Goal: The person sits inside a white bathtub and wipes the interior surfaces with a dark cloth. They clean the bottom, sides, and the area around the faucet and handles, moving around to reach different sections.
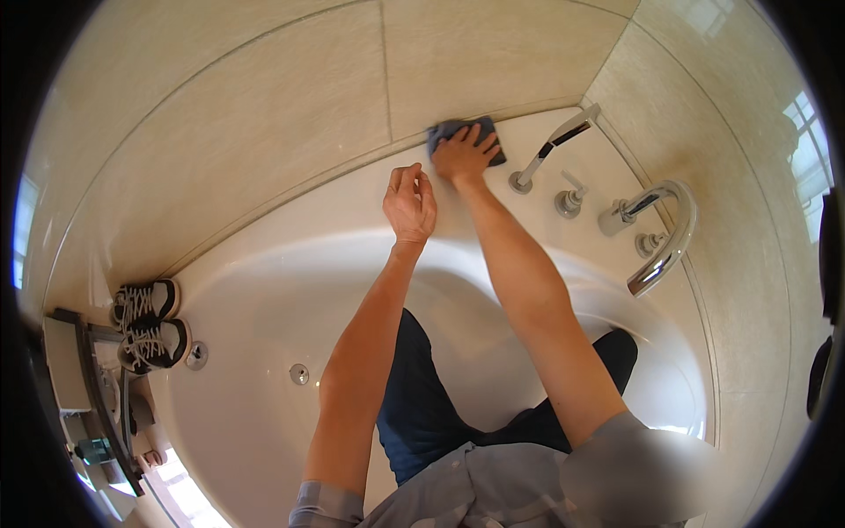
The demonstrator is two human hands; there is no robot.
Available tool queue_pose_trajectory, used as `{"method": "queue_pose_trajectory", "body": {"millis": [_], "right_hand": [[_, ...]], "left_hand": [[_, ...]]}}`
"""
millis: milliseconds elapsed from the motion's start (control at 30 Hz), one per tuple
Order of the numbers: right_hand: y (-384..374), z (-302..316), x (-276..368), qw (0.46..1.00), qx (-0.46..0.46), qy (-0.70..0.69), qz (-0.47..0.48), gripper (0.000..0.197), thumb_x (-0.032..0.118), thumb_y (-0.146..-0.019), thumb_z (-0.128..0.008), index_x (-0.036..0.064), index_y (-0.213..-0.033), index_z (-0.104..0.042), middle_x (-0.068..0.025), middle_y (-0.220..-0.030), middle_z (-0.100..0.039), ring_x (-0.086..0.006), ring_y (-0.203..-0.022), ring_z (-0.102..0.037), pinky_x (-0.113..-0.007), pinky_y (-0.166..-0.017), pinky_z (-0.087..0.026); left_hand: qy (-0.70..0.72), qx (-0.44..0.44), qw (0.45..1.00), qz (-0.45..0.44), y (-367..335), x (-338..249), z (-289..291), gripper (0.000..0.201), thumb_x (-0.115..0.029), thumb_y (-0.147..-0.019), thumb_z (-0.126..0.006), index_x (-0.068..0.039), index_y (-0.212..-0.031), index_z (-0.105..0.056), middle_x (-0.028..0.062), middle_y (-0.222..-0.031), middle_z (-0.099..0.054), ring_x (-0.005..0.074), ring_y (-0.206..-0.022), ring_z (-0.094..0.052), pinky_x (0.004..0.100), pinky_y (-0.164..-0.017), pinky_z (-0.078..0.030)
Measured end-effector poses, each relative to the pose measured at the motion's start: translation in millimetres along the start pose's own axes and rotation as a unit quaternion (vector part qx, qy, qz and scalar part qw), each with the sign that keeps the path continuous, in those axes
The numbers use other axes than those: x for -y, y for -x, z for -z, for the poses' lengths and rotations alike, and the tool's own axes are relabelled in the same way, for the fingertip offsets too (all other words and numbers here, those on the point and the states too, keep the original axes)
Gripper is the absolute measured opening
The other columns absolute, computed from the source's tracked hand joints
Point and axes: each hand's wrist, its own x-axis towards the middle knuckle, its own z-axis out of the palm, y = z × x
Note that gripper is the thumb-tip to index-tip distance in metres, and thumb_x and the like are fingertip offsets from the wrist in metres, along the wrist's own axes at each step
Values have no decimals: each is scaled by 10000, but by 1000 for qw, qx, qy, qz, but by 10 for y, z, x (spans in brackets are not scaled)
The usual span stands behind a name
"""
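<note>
My right hand (464, 157) lies on a dark blue-grey cloth (495, 151), its fingers spread apart and pressing it down on the white tub ledge by the tiled wall. The cloth is partly hidden under the palm. Just left of it, my left hand (411, 204) hovers near the tub (238, 299) rim with its fingers curled in, and no object shows in it. To the right of the cloth stands a chrome hand shower (563, 134) in its holder.
Two tap handles (568, 202) and a curved chrome spout (673, 238) rise from the right ledge. Black-and-white sneakers (154, 343) sit on the left rim near an overflow fitting (196, 355). A round drain (300, 374) lies in the tub, where my legs (422, 396) are. Beige tiles (264, 114) border the ledge.
</note>
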Motion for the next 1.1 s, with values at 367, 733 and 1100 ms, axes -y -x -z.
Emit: {"method": "queue_pose_trajectory", "body": {"millis": [367, 733, 1100], "right_hand": [[1291, -517, 1370, 988, -36, 11, 150, 695, 390, -1031, -400, -68, -1550, -341, -314, -1644, -220, -636, -1476, -112, -738, -1166, -36], [1914, -824, 2184, 964, -25, 46, 261, 798, 576, -983, -402, -15, -1517, -448, -328, -1607, -304, -622, -1462, -212, -761, -1147, -143], [1682, -761, 584, 845, -197, -93, 488, 568, 371, -882, -709, 138, -1388, -601, -201, -1508, -489, -490, -1420, -383, -609, -1170, -275]], "left_hand": [[52, -138, 987, 67, 186, 273, 1464, 118, -99, -1030, -601, -21, -1096, -659, -1, -979, -676, 87, -828, -554, 233, -675, -439], [34, -183, 982, 43, 90, 83, 1973, 104, -75, -1017, -577, -1, -1045, -645, 23, -955, -627, 100, -765, -531, 258, -615, -416], [-18, -105, 994, 7, -56, -86, 1518, 195, -55, -975, -621, 20, -1150, -666, 64, -981, -688, 129, -772, -606, 263, -597, -464]]}}
